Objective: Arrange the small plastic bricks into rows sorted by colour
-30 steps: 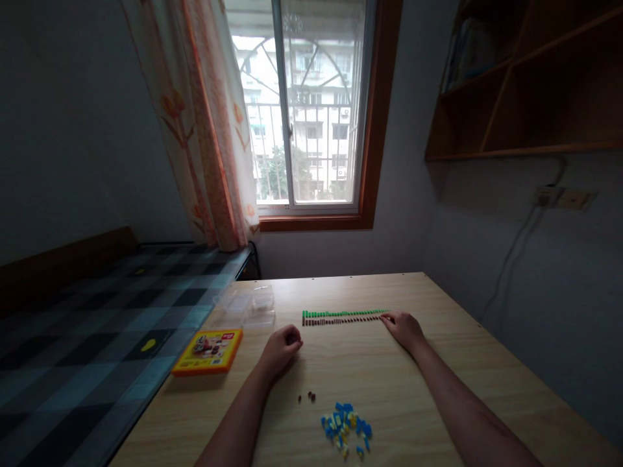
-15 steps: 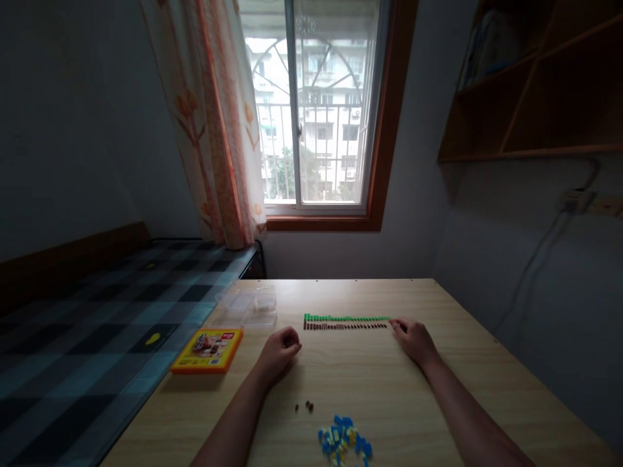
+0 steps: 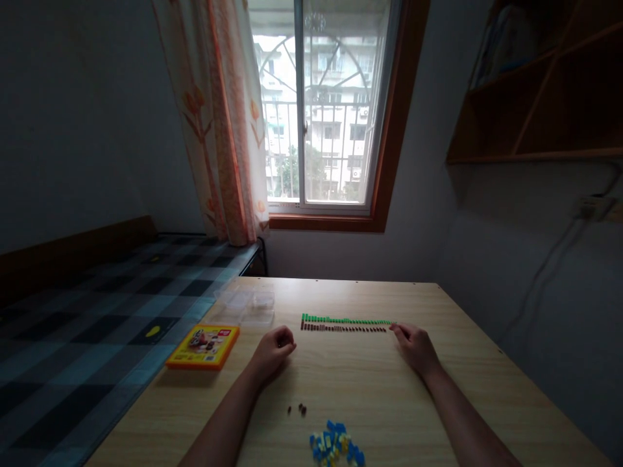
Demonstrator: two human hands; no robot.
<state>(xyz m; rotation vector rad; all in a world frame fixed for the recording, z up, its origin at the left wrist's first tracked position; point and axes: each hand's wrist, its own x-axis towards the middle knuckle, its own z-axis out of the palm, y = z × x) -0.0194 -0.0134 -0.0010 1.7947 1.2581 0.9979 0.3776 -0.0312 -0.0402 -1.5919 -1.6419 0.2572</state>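
Two long rows of tiny bricks lie across the wooden table (image 3: 467, 363): a green row (image 3: 345, 320) behind and a brown row (image 3: 343, 328) in front. My right hand (image 3: 413, 347) rests at the right end of the brown row, fingers pinched together; what is between them is too small to see. My left hand (image 3: 272, 350) lies on the table as a loose fist, left of the rows. Two loose brown bricks (image 3: 298, 409) sit near my left forearm. A heap of blue and yellow bricks (image 3: 335, 447) lies at the near edge.
A yellow box (image 3: 203, 346) and a clear plastic tray (image 3: 246, 305) sit at the table's left side. A bed with a checked cover (image 3: 97, 311) stands beside the table on the left. A window, a curtain and a wall shelf are behind.
My head has tilted up a little, so everything sits lower in view. My right hand has drawn slightly back from the row's end. The left fist has stayed put.
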